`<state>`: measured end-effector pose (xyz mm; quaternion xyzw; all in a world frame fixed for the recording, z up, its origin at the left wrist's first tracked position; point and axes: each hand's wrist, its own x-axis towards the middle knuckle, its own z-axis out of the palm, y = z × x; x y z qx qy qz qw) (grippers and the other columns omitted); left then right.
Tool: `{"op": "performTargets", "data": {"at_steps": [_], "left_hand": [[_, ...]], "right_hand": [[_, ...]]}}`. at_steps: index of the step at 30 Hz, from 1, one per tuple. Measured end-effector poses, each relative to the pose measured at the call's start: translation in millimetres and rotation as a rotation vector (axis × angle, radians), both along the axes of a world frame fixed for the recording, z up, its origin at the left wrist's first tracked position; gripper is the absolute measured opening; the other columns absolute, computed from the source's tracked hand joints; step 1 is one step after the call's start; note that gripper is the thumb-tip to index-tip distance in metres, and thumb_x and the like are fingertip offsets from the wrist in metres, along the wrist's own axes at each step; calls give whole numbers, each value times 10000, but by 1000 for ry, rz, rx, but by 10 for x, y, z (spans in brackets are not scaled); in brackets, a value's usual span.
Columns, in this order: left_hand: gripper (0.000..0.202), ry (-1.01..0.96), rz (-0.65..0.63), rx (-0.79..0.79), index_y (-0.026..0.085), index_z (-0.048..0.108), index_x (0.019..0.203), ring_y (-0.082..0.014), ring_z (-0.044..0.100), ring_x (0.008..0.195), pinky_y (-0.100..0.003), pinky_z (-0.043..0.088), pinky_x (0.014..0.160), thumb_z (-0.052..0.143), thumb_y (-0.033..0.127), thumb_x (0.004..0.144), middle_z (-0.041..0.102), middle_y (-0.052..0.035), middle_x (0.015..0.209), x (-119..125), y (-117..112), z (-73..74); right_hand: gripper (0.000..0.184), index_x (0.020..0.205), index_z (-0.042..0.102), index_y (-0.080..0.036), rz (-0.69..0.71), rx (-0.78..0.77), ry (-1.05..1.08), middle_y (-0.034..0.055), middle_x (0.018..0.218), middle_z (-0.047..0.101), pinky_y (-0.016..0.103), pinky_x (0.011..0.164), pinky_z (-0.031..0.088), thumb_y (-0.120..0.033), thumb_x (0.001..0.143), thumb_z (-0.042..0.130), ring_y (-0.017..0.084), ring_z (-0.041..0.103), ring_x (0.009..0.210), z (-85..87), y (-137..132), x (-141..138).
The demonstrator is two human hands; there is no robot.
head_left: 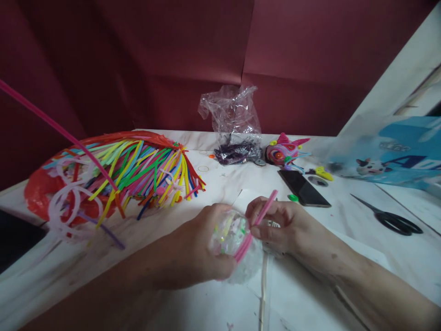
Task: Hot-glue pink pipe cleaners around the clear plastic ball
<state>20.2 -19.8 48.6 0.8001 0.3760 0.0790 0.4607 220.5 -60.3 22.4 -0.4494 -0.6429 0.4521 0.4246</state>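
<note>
Between your hands, above the table (220, 186), sits a clear, roundish thing (231, 233); your left hand (205, 250) cups it; your right hand (284, 225) pinches a pink stem (265, 208) across it; its lower side looks bare; many coloured stems (144, 170) lie loose at left.

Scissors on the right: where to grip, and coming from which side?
Probably best by the black handle loops, coming from the near right. The scissors lie flat on the table, with the loops at the right end and the pointed blades aimed left toward the phone, so that approach should keep clear of the tips.
</note>
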Motion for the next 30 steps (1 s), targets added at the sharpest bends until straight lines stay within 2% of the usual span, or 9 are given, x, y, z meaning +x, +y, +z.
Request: {"op": "performTargets", "data": {"at_steps": [3, 7, 14, 19, 24, 30], "left_hand": [[549, -57, 1, -50, 213, 390, 1178, -176, 574, 733, -276, 434, 611, 641, 304, 697, 584, -12, 904, 36, -16, -26], [484, -34, 81, -49, 227, 407, 1122, -164, 572, 661, -266, 421, 556, 627, 274, 694, 575, 11, 839, 89, -64, -25], [405, -43, 53, 49, 218, 462, 1047, -176, 560, 737, -258, 397, 573, 618, 204, 674, 582, 6, 856, 85, -79, -18], [463, -19, 13, -1, 213, 432, 1097, -190, 567, 798, -265, 424, 603, 633, 227, 680, 585, -13, 919, 51, -54, 42], [483, 6, 34, -30, 199, 378, 1148, -182, 571, 731, -273, 431, 584, 603, 311, 735, 581, -3, 839, 53, -73, 70], [387, 4, 22, -50, 209, 400, 1083, -148, 544, 634, -246, 407, 525, 563, 235, 733, 545, 37, 740, 73, -86, 16]], "right_hand": [[162, 759, 562, -135, 12, 6, -25, 21, 772, 534, 246, 677, 370, -276, 812, 623, 158, 481, 732, 8, 3, 19], [135, 761, 565, -137, 0, 22, -52, 14, 790, 543, 239, 699, 380, -254, 804, 617, 154, 493, 745, 4, -13, 43], [103, 766, 572, -159, 10, 67, -87, -5, 795, 539, 214, 711, 392, -237, 824, 608, 141, 506, 757, -19, -30, 9], [105, 781, 574, -172, 30, 110, -90, -4, 820, 521, 204, 708, 390, -242, 842, 622, 143, 498, 772, -36, -55, -3], [66, 789, 575, -192, 28, 120, -98, -24, 792, 515, 206, 700, 388, -232, 839, 591, 137, 493, 750, -63, -71, -20], [27, 765, 583, -202, -35, 138, -127, -35, 857, 530, 217, 697, 357, -210, 789, 573, 136, 490, 790, -55, -126, -76]]}}
